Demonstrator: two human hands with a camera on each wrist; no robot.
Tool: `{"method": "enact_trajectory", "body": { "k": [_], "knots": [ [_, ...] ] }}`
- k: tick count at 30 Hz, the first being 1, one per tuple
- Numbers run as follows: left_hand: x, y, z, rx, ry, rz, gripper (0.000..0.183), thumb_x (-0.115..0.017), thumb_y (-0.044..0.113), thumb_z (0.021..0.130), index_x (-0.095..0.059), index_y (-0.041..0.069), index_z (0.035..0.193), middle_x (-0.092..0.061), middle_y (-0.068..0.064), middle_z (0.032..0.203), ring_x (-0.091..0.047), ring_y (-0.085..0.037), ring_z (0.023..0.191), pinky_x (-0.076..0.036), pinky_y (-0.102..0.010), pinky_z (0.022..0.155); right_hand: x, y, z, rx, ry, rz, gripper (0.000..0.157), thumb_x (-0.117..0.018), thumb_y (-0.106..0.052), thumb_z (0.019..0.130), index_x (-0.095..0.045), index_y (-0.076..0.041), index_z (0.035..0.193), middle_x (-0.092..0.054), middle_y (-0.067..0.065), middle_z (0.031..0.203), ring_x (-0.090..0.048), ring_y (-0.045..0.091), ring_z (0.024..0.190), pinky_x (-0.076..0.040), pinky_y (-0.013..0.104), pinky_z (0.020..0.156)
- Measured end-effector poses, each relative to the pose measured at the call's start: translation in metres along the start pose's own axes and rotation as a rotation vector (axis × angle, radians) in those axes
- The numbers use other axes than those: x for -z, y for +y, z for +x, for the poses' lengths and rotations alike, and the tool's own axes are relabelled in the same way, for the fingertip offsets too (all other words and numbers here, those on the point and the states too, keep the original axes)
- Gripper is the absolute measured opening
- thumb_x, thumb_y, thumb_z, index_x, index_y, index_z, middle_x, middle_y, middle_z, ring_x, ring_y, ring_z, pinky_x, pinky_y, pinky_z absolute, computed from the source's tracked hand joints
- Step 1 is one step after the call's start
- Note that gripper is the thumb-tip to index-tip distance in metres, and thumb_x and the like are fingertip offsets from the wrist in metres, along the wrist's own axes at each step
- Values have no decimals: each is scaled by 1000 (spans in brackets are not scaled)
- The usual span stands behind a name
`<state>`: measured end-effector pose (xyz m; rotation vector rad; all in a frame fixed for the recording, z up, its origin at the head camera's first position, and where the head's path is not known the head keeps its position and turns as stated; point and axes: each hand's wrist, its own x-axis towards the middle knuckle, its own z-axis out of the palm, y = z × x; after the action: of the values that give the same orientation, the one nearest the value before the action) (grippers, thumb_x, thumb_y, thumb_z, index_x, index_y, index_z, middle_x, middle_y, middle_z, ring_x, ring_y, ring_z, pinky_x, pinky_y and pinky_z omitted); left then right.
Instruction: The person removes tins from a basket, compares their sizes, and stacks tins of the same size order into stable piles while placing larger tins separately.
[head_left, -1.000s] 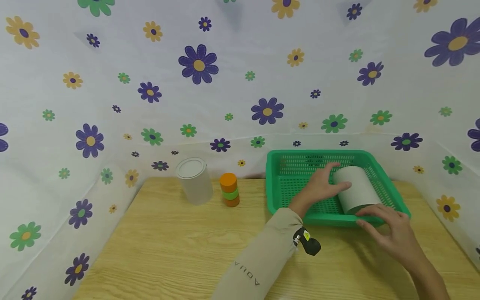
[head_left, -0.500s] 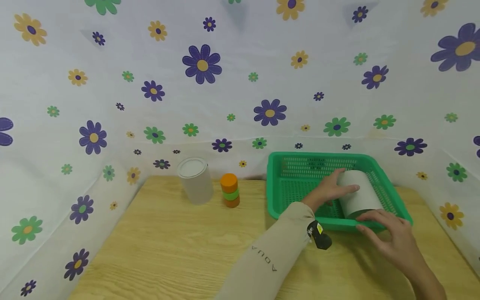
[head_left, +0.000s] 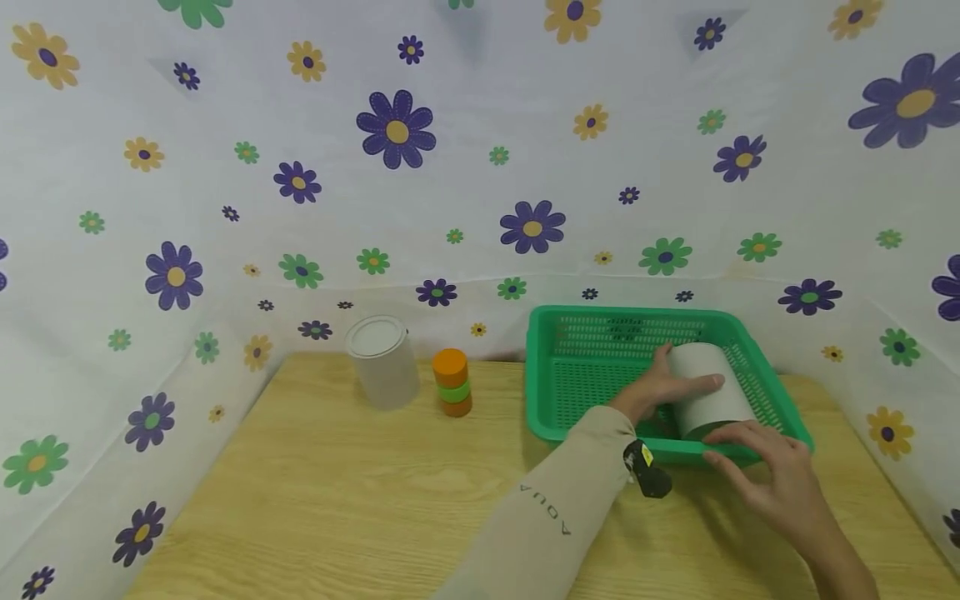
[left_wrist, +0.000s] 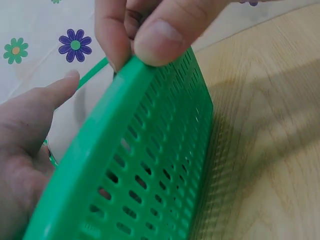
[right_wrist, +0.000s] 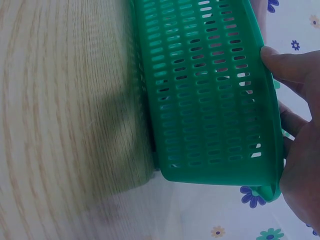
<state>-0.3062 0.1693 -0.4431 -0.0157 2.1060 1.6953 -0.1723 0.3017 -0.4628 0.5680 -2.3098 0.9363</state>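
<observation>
A white can (head_left: pixel 711 387) lies on its side in the right part of the green plastic basket (head_left: pixel 581 435). My left hand (head_left: pixel 660 388) is at the left side of this can, its thumb laid across the top and its fingers bent round the far left side, partly hidden. Over the front rim of the basket, my right hand (head_left: pixel 772 475) pinches the edge near the can's near end. In the right wrist view the thumb of my right hand (right_wrist: pixel 300 120) presses the outside of the rim, and the other fingers go behind it.
Left of the basket stand a white lidded can (head_left: pixel 384 362) and an orange jar with a green band (head_left: pixel 452 383). They stand towards the back of the wooden table (head_left: pixel 322 483). A flower-printed white sheet (head_left: pixel 465 192) hangs behind and along the sides.
My left hand has moved right and settled against the lying can, its thumb coming down across it. My right hand has stayed at the basket rim.
</observation>
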Motion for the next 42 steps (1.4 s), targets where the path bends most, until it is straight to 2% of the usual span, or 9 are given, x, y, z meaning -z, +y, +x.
{"method": "enact_trajectory", "body": {
  "k": [5, 11, 17, 21, 30, 39, 42],
  "knots": [
    [-7, 2, 0, 6, 8, -42, 93, -86, 32, 84, -27, 35, 157, -52, -9, 121, -59, -30, 106, -53, -57, 93, 1, 0, 0, -3, -4, -4, 42, -86, 7, 70, -75, -21, 99, -71, -8, 101, -50, -10, 107, -25, 50, 86],
    [-15, 4, 0, 41, 60, -56, 95, -89, 24, 80, -30, 36, 153, -53, -9, 115, -58, -29, 102, -53, -54, 91, 2, -1, -1, -22, -22, -2, 39, -86, 5, 73, -75, -20, 100, -71, -9, 102, -49, -11, 108, -26, 52, 86],
    [-12, 5, 0, 52, 70, -116, 90, -89, 17, 80, -35, 34, 150, -53, -9, 116, -59, -31, 102, -53, -57, 91, 2, -3, -1, -15, -15, -2, 39, -86, 7, 72, -75, -19, 99, -71, -9, 100, -49, -10, 108, -26, 53, 85],
    [-10, 6, 0, 32, 85, -120, 90, -89, 15, 79, -36, 33, 149, -53, -9, 117, -59, -32, 103, -53, -58, 90, 4, -3, -2, -24, -20, -1, 39, -86, 5, 73, -75, -21, 99, -70, -10, 101, -49, -9, 108, -26, 53, 86],
    [4, 9, -4, -27, 107, -69, 93, -90, 10, 77, -36, 35, 148, -55, -7, 114, -61, -29, 101, -55, -53, 88, 3, -1, 0, -24, -33, -1, 37, -85, 4, 75, -75, -21, 100, -70, -8, 100, -52, -9, 106, -26, 52, 86],
    [25, 8, -10, -116, 108, -78, 93, -89, 9, 78, -34, 37, 148, -54, -5, 116, -62, -27, 97, -57, -51, 82, 2, -1, 0, -18, -23, 8, 39, -86, 6, 73, -76, -20, 100, -70, -7, 98, -53, -10, 104, -27, 53, 86],
    [32, 9, -13, -149, 101, -88, 95, -89, 7, 77, -33, 36, 149, -55, -5, 116, -62, -26, 96, -58, -50, 81, 2, -1, 0, 0, -14, 7, 41, -86, 9, 71, -76, -20, 98, -71, -6, 97, -54, -10, 103, -27, 49, 88]
  ]
}}
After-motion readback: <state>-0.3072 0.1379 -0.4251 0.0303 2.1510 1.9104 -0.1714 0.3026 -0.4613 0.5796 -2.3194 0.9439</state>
